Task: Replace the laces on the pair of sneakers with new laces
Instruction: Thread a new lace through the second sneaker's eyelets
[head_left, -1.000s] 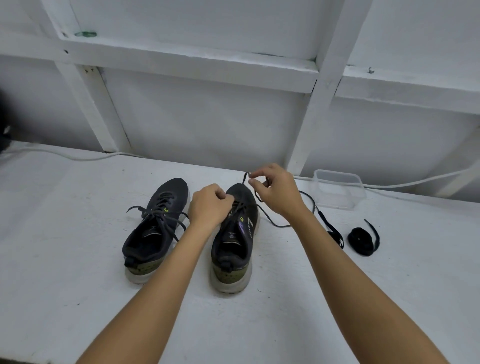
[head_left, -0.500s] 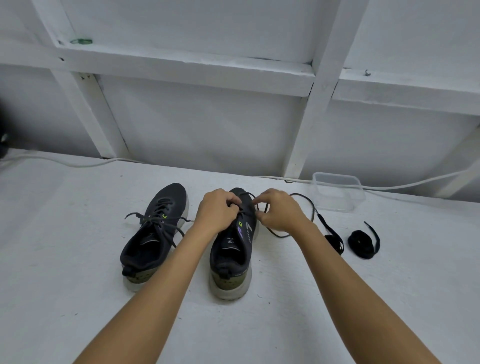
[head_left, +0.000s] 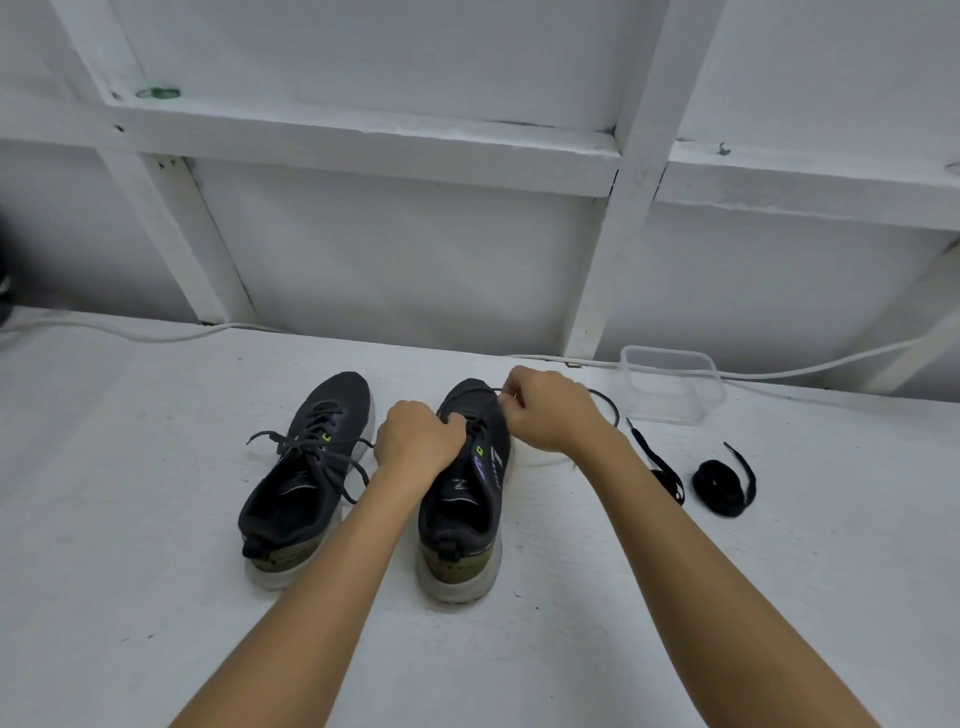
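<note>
Two dark sneakers stand side by side on the white table, heels toward me. The left sneaker (head_left: 304, 478) has its grey lace threaded, ends loose. My left hand (head_left: 418, 441) is curled on the lace area of the right sneaker (head_left: 467, 499), gripping it there. My right hand (head_left: 550, 410) pinches that shoe's dark lace (head_left: 608, 402) near the toe; the lace loops out to the right behind my wrist. A coiled black lace (head_left: 719, 483) and a second black lace (head_left: 660, 467) lie to the right.
A clear plastic container (head_left: 670, 384) sits at the back right by the wall. A white cable (head_left: 810, 370) runs along the base of the white framed wall. A dark object shows at the far left edge (head_left: 4, 291).
My right hand pulled the lace up a second ago, dropped to the shoe's eyelets, and now pinches the lace by the toe. My left hand stayed on the shoe.
</note>
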